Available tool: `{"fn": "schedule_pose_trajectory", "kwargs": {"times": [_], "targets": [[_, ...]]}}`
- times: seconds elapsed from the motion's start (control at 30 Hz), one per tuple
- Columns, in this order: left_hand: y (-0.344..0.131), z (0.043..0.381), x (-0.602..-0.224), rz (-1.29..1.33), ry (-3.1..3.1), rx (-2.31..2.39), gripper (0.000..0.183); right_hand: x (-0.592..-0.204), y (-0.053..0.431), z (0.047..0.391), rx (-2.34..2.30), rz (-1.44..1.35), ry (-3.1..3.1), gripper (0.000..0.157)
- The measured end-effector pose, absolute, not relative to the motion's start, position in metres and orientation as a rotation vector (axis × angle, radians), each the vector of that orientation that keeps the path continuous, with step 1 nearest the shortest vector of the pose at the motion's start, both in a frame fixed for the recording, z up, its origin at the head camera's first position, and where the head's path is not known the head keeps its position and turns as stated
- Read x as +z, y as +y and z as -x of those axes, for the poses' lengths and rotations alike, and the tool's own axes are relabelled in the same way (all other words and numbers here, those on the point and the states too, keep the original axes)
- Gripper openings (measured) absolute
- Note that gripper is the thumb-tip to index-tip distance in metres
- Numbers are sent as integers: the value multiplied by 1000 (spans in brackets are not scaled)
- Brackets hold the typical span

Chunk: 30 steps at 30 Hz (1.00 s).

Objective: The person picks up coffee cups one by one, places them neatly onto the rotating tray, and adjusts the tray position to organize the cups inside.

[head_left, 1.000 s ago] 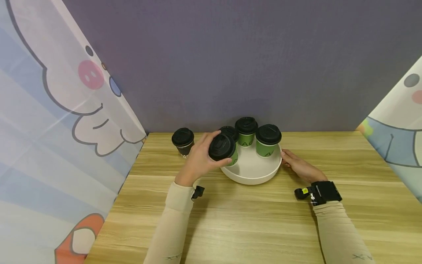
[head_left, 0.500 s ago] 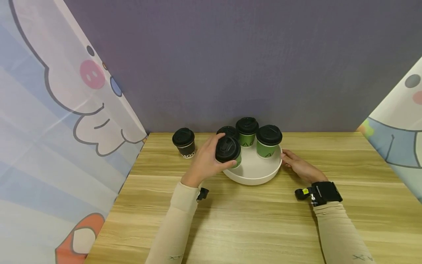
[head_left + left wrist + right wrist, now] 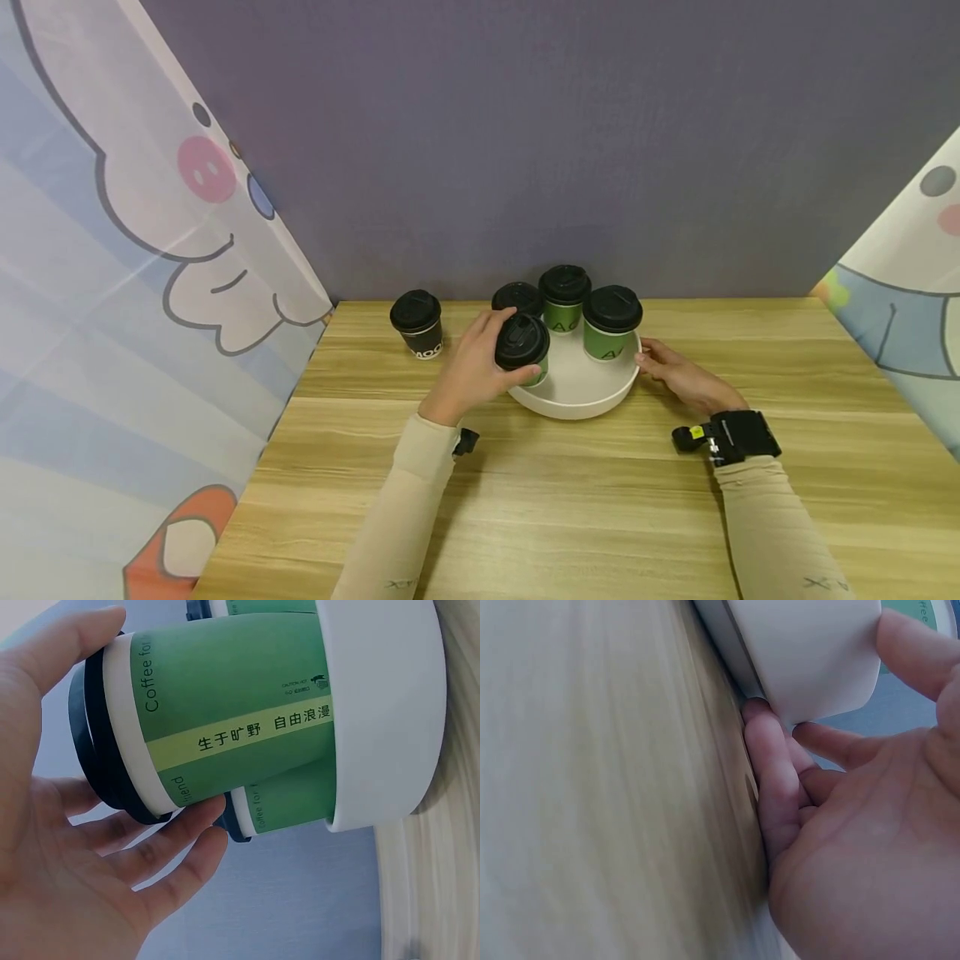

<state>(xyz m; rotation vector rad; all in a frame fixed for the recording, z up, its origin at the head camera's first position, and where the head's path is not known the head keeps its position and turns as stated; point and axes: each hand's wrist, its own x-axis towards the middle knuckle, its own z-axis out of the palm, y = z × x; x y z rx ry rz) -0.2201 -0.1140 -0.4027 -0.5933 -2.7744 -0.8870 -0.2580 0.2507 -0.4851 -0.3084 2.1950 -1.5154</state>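
Observation:
My left hand (image 3: 468, 371) holds a green paper coffee cup (image 3: 522, 343) with a black lid, thumb on one side and fingers on the other. In the left wrist view this cup (image 3: 232, 697) stands in a round white tray (image 3: 390, 712), its base hidden behind the tray wall. Behind and right of it, other lidded cups share the tray: a back-left cup (image 3: 517, 297), a back cup (image 3: 564, 300) and a right cup (image 3: 611, 321). My right hand (image 3: 682, 379) grips the tray's right edge, thumb at the rim and fingers low against its underside in the right wrist view.
A dark paper cup (image 3: 422, 325) with a black lid stands on the wooden table (image 3: 570, 517) left of the tray. A grey wall panel (image 3: 525, 150) rises directly behind the table. Cartoon-printed curtains (image 3: 90, 275) flank both sides.
My left hand has shifted right and slightly down with the green cup, which now sits at the tray's left front. My right hand stays at the tray edge.

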Motion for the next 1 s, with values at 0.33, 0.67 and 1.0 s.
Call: {"fn": "schedule_pose_trajectory", "kwargs": {"times": [0.33, 0.67, 1.0], "targets": [[-108, 222, -409, 605, -2796, -881, 94, -487, 251, 260, -1543, 344, 2175, 74], [-103, 223, -414, 641, -2801, -839, 92, -487, 251, 262, -1518, 353, 2203, 74], [-97, 222, -419, 594, -2760, -848, 85, -483, 252, 261, -1442, 359, 2262, 79]]}}
